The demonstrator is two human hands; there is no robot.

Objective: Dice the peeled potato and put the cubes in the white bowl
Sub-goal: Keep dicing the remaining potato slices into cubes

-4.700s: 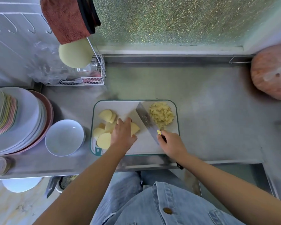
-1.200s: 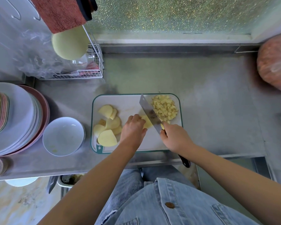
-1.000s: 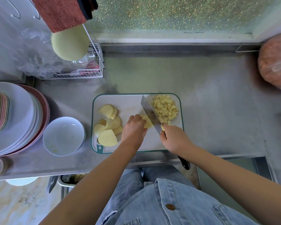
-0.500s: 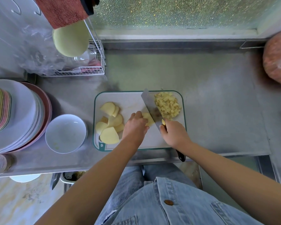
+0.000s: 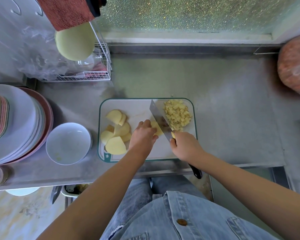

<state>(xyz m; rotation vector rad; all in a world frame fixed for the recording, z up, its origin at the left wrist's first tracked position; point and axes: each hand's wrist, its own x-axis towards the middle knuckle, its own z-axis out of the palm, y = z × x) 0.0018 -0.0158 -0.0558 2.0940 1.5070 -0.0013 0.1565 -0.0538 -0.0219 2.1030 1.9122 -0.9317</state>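
The left hand (image 5: pixel 142 134) grip clamps the potato slice (image 5: pixel 156 129) against the knife (image 5: pixel 158 116) the right hand (image 5: pixel 186 146) clamps.

Worn steel, glazed ceramic, matt plastic.
Shows dull, scuffed metal across the counter (image 5: pixel 232 118); smooth gloss on the white bowl (image 5: pixel 68 135); matt plastic in the cutting board (image 5: pixel 137 108); bright metal on the knife (image 5: pixel 157 115); rough terry cloth in the red towel (image 5: pixel 68 11).

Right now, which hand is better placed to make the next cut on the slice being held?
Right. The right hand grips the knife, its blade against the potato slice; the left hand holds that slice down on the cutting board.
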